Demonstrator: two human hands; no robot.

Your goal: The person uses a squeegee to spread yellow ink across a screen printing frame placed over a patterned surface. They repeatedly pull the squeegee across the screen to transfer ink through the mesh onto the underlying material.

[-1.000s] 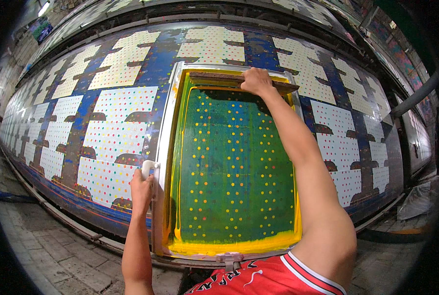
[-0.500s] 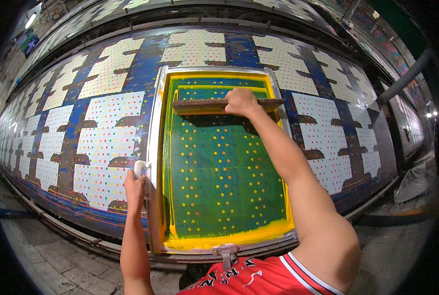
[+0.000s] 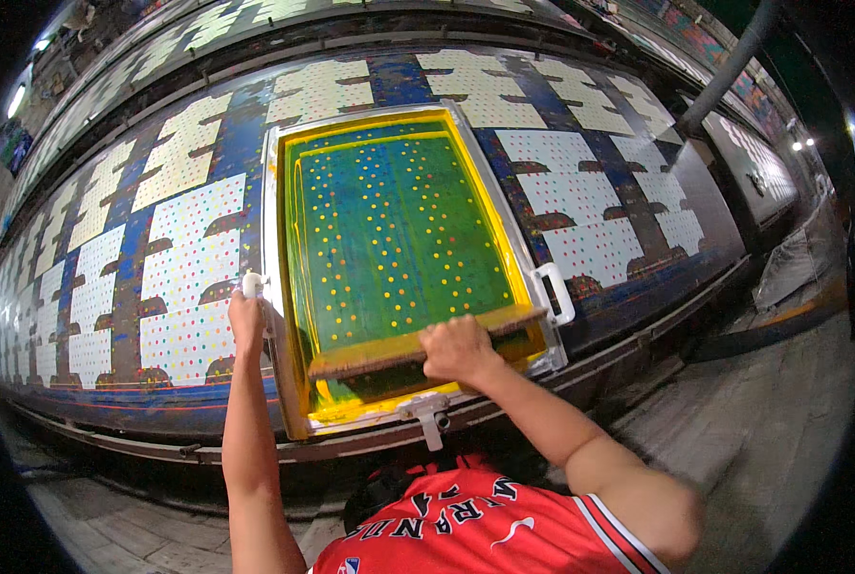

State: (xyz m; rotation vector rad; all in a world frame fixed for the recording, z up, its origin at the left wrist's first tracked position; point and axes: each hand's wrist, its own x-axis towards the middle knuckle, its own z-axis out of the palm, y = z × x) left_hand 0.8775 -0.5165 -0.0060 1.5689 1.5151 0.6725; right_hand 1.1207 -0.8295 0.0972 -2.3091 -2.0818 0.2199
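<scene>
A screen-printing frame (image 3: pixel 272 239) lies on the long printing table, its green mesh (image 3: pixel 389 230) covered in small yellow and orange dots. Yellow ink (image 3: pixel 346 411) lines the inner edges and pools at the near end. My right hand (image 3: pixel 458 350) grips a long wooden squeegee (image 3: pixel 365 356), which spans the mesh near its close end, slightly tilted. At the frame's left side, my left hand (image 3: pixel 246 311) is closed around a white handle (image 3: pixel 252 284). A matching white handle (image 3: pixel 555 295) on the right side is free of any hand.
White sheets with coloured dots (image 3: pixel 190 249) lie in rows left, right and beyond the frame on the blue-stained table (image 3: pixel 174 402). A metal clamp (image 3: pixel 430 419) sits at the frame's near edge. A grey pipe (image 3: pixel 733 62) slants at the far right, above a clear plastic bag (image 3: pixel 799 258).
My right hand has drawn the squeegee from the far end of the mesh to the near end. My left hand stays on the handle. The view has tilted, uncovering the right handle.
</scene>
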